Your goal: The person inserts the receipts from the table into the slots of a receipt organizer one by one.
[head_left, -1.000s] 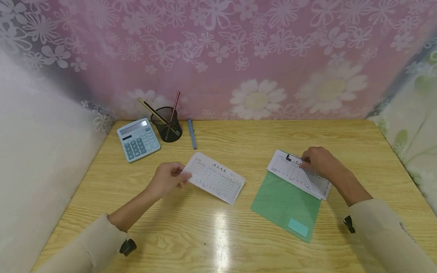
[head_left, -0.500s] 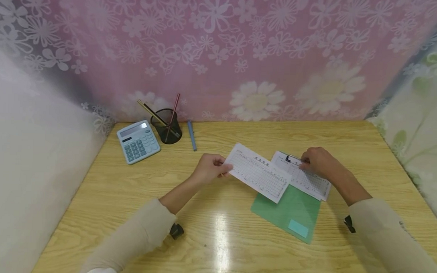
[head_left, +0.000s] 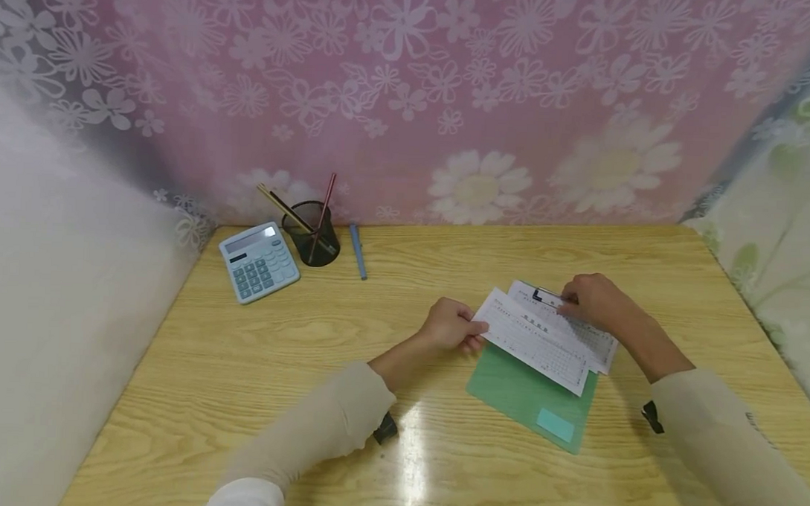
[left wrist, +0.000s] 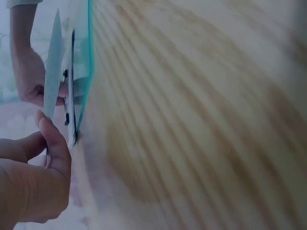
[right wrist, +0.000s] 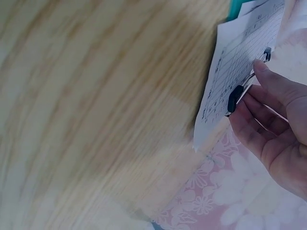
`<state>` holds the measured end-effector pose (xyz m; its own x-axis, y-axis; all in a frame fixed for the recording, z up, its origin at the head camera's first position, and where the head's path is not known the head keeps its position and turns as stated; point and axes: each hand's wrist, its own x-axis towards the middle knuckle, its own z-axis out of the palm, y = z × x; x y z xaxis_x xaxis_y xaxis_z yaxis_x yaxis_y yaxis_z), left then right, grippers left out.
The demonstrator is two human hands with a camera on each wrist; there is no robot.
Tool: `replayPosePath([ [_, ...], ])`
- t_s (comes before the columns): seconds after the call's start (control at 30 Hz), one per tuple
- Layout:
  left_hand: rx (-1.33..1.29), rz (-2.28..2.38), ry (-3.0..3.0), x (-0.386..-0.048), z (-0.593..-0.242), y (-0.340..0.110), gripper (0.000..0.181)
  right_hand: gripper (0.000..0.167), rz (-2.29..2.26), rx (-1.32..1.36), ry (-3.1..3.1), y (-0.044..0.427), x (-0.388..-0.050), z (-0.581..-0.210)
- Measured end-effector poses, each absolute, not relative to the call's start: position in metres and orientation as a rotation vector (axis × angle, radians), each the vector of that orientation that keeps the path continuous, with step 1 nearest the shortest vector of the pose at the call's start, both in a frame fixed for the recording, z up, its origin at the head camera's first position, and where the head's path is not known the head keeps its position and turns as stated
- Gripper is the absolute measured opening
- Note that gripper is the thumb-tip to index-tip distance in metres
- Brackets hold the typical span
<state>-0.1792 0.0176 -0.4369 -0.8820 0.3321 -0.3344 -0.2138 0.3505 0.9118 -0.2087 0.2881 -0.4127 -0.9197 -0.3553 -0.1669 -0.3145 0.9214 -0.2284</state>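
My left hand [head_left: 451, 325] pinches the left edge of a printed form sheet [head_left: 536, 343] between thumb and fingers. That sheet is held over a green clipboard [head_left: 523, 397] and partly covers another form [head_left: 605, 349] on it. In the left wrist view, the held sheet [left wrist: 53, 67] stands apart from the clipboard's face. My right hand [head_left: 596, 303] is at the clipboard's top edge, its thumb and fingers on the metal clip [right wrist: 235, 98] with black ends. Under the clip lies printed paper [right wrist: 235, 57], seen in the right wrist view. Whether the clip is raised is unclear.
A light blue calculator [head_left: 259, 263] stands at the back left, beside a black mesh pen cup [head_left: 321, 246] with pencils in it. To its right lies a blue pen [head_left: 358, 251]. A pale blue label [head_left: 555, 424] is on the clipboard's lower corner. A flowered curtain [head_left: 382, 133] backs the wooden table [head_left: 240, 381].
My left hand has carried the form sheet rightward from the middle of the table to over the clipboard. The right hand has stayed at the clip.
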Motion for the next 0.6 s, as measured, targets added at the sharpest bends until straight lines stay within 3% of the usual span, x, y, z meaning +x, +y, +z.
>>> replayPosePath([
  [0.6,-0.119,1.614,2.036,-0.182,-0.441,0.069,0.024,0.019,-0.227,-0.608,2.884,0.288,-0.208,-0.415],
])
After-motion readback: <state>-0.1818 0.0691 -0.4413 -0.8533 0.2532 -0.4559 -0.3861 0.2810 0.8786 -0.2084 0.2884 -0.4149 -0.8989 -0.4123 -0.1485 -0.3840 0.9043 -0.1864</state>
